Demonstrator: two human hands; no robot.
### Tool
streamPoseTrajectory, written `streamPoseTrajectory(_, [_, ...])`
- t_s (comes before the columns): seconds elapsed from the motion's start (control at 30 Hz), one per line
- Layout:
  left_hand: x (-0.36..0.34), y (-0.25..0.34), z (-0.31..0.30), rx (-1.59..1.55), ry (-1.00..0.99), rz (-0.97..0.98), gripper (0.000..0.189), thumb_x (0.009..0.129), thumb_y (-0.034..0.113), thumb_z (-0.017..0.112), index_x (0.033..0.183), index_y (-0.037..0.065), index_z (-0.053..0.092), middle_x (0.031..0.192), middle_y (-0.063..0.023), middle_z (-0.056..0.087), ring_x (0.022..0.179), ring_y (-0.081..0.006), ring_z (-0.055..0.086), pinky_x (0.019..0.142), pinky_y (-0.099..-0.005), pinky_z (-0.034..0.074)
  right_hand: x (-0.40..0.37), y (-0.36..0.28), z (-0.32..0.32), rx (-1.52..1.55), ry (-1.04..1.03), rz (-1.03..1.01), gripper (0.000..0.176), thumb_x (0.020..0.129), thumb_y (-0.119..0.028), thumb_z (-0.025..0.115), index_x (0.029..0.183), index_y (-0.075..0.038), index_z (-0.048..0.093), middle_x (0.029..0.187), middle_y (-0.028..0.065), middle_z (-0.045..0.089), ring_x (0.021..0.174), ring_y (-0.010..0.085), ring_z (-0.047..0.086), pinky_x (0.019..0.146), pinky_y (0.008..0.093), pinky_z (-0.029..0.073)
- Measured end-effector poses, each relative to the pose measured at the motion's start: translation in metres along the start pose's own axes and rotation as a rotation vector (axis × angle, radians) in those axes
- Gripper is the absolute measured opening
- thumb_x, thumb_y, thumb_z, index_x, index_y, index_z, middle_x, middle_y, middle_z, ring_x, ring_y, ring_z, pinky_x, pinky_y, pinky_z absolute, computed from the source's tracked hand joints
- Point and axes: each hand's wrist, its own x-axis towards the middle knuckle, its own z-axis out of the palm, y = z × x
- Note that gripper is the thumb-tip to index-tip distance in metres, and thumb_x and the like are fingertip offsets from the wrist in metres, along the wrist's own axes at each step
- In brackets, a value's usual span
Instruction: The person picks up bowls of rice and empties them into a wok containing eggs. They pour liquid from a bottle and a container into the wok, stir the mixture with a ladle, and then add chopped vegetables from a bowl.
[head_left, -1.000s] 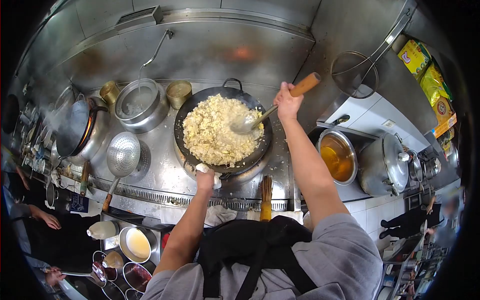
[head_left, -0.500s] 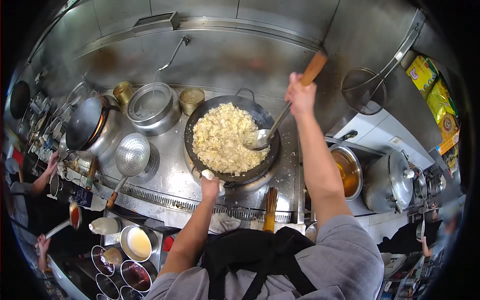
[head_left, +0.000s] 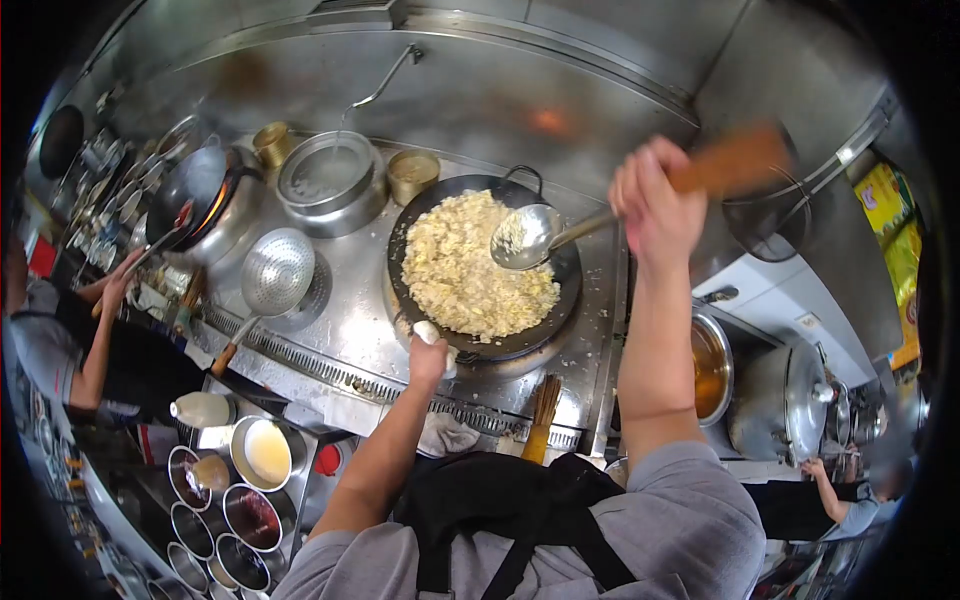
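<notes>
A black wok (head_left: 572, 285) sits on the steel stove, filled with pale yellow fried rice and egg (head_left: 470, 265). My left hand (head_left: 428, 358) is closed on a white cloth (head_left: 428, 332) at the wok's near rim. My right hand (head_left: 660, 205) grips the ladle by its wooden handle (head_left: 735, 162), which is blurred. The ladle's metal bowl (head_left: 526, 237) is over the rice at the wok's upper right, with some rice in it.
A perforated skimmer (head_left: 278, 272) and a lidded pot (head_left: 328, 185) stand left of the wok. A bamboo brush (head_left: 541, 420) lies in front. Sauce bowls (head_left: 262, 453) are at lower left. Co-workers (head_left: 60, 345) are at far left and lower right (head_left: 815, 505).
My right hand has moved right, and the ladle bowl has come up with rice in it, its handle tilted lower. The view has shifted. The left co-worker now reaches over another wok.
</notes>
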Motion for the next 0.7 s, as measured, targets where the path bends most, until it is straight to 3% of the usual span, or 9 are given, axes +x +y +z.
streamPoseTrajectory(0.07, [0.008,-0.009,0.002,-0.011,0.057,0.005,0.041,0.073,0.014,0.060,0.107,-0.009,0.053,0.097,-0.0246,0.064,0.091,-0.0359,0.064,0.080,-0.0410,0.048,-0.034,0.059,0.011,0.022,0.107,-0.109,0.027,0.089,-0.016,0.062,0.068,-0.011,0.046,0.052,-0.0040,0.041,0.044,0.0065,0.038,0.043,0.0226,0.031])
streamPoseTrajectory(0.13, [0.006,-0.010,0.005,0.037,0.055,0.020,0.037,0.077,0.006,0.054,0.113,-0.004,0.051,0.097,-0.0147,0.063,0.085,-0.0252,0.062,0.075,-0.0356,0.049,-0.071,0.189,-0.021,-0.200,0.062,0.138,0.030,0.088,-0.018,0.064,0.066,-0.011,0.045,0.053,-0.0030,0.044,0.045,0.0070,0.041,0.043,0.0235,0.033])
streamPoseTrajectory(0.2, [-0.003,0.018,0.004,-0.028,0.048,0.057,0.039,0.077,0.007,0.055,0.114,-0.004,0.051,0.099,-0.0157,0.063,0.088,-0.0260,0.062,0.077,-0.0358,0.049,-0.019,0.170,-0.014,-0.100,0.077,0.352,0.032,0.088,-0.020,0.064,0.065,-0.010,0.045,0.053,-0.0022,0.045,0.044,0.0072,0.040,0.042,0.0243,0.033])
streamPoseTrajectory(0.37, [0.001,-0.007,0.004,0.026,0.061,0.031,0.048,0.074,0.015,0.059,0.116,-0.007,0.050,0.105,-0.0221,0.062,0.097,-0.0331,0.060,0.085,-0.0388,0.047,0.003,0.045,0.029,0.055,-0.142,0.116,0.028,0.090,-0.016,0.061,0.069,-0.008,0.045,0.055,-0.0015,0.045,0.046,0.0059,0.039,0.043,0.0232,0.033])
streamPoseTrajectory(0.47, [0.003,-0.004,-0.001,0.064,0.044,-0.029,0.056,0.074,0.020,0.061,0.121,-0.008,0.047,0.110,-0.0276,0.061,0.105,-0.0396,0.060,0.091,-0.0413,0.045,-0.041,0.105,0.032,0.176,-0.051,-0.131,0.027,0.092,-0.012,0.056,0.069,-0.009,0.042,0.058,-0.0006,0.046,0.050,0.0062,0.043,0.047,0.0225,0.036])
streamPoseTrajectory(0.5, [0.002,-0.005,0.002,0.067,0.027,-0.049,0.057,0.074,0.020,0.061,0.121,-0.007,0.047,0.110,-0.0277,0.061,0.105,-0.0398,0.060,0.091,-0.0414,0.045,-0.054,0.173,0.024,-0.128,0.034,-0.131,0.029,0.092,-0.014,0.056,0.069,-0.011,0.038,0.052,-0.0031,0.036,0.044,0.0086,0.035,0.044,0.0264,0.032])
streamPoseTrajectory(0.53, [-0.001,-0.004,0.003,0.061,0.030,-0.042,0.057,0.074,0.020,0.061,0.121,-0.007,0.047,0.110,-0.0277,0.061,0.105,-0.0398,0.060,0.091,-0.0414,0.045,-0.052,0.191,0.020,0.092,0.102,0.143,0.029,0.092,-0.014,0.056,0.070,-0.012,0.038,0.053,-0.0032,0.037,0.045,0.0088,0.036,0.044,0.0261,0.032])
streamPoseTrajectory(0.63, [-0.002,-0.003,0.005,0.057,0.043,-0.047,0.057,0.073,0.021,0.062,0.119,-0.009,0.047,0.109,-0.0281,0.061,0.103,-0.0396,0.060,0.091,-0.0420,0.045,0.000,0.135,0.038,-0.087,0.076,0.293,0.029,0.093,-0.012,0.054,0.070,-0.012,0.037,0.054,-0.0032,0.036,0.045,0.0087,0.035,0.045,0.0257,0.033])
streamPoseTrajectory(0.7, [-0.004,0.006,0.003,0.063,0.031,-0.010,0.057,0.072,0.021,0.062,0.119,-0.009,0.047,0.110,-0.0282,0.061,0.103,-0.0394,0.060,0.090,-0.0420,0.045,0.020,0.078,0.061,-0.084,-0.027,0.173,0.032,0.092,-0.016,0.058,0.065,-0.011,0.042,0.054,-0.0033,0.042,0.050,0.0063,0.043,0.047,0.0222,0.034])
